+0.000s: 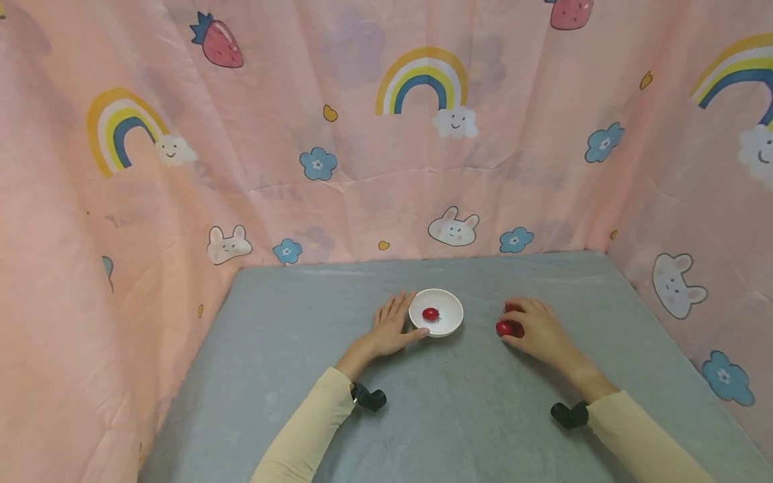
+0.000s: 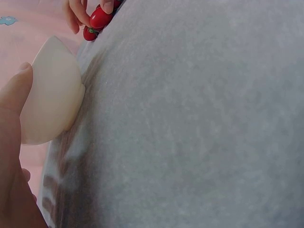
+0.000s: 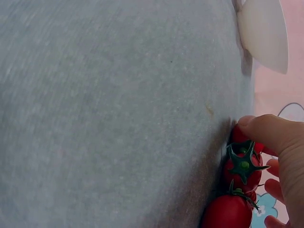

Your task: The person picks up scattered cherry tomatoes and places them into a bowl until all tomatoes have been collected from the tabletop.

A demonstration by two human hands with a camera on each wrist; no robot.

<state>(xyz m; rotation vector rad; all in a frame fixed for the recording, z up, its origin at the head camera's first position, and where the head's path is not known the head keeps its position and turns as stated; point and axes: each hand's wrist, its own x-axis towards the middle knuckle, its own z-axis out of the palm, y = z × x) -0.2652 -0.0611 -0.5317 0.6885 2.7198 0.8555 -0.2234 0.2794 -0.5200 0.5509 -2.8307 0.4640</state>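
Note:
A small white bowl (image 1: 449,323) stands on the grey table with one cherry tomato (image 1: 431,313) inside. My left hand (image 1: 406,316) lies flat on the table just left of it, fingers straight, its thumb (image 2: 14,92) against the outer wall of the bowl (image 2: 50,95). To the right, my right hand (image 1: 513,322) curls over a small cluster of cherry tomatoes (image 1: 504,328) lying on the table. Its thumb (image 3: 268,133) and fingers pinch one stemmed tomato (image 3: 243,167); another tomato (image 3: 228,212) lies right beside it. The left wrist view catches those tomatoes (image 2: 99,18) far off.
The grey cloth-covered table (image 1: 423,416) is walled on three sides by a pink curtain (image 1: 362,168) printed with rainbows and bunnies. The bowl (image 3: 266,33) sits about a hand's width from the tomatoes.

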